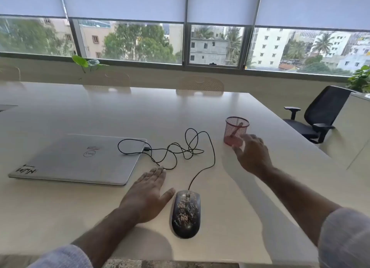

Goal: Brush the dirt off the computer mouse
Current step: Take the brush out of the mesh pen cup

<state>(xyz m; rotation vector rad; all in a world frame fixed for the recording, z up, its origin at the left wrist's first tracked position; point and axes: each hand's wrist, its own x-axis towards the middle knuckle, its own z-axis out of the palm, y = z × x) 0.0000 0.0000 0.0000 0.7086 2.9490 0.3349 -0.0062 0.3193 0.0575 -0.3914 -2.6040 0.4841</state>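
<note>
A black wired computer mouse [185,213] lies on the pale glossy tabletop [80,111] at lower centre of the frame, its buttons facing the top of the frame. Its upper shell is covered with speckled pinkish-brown dirt. A thin black cable [180,147] runs from the front of the mouse, loops in a loose tangle at mid-frame and ends at a plug on the right edge of a closed silver laptop [80,159], which sits at centre left.

The left hand [148,193] lies flat, palm down, on the tabletop just beside the left flank of the mouse. Its fingers [156,173] are extended together and grip nothing; the thumb points toward the mouse, and contact with the shell cannot be confirmed.

The right hand [253,155] is raised at centre right, its fingers spread open and holding nothing. The fingertips stand directly in front of the lower wall of a red wire-mesh cylindrical pen holder [236,130]; whether they touch it cannot be told owing to blur. Inside the holder a slim handled item [237,129] leans against the rim; its type is not legible through the mesh.

A black mesh-backed office chair [318,115] stands beyond the tabletop's right edge. Grey sleeves [344,237] cover both upper forearms.
</note>
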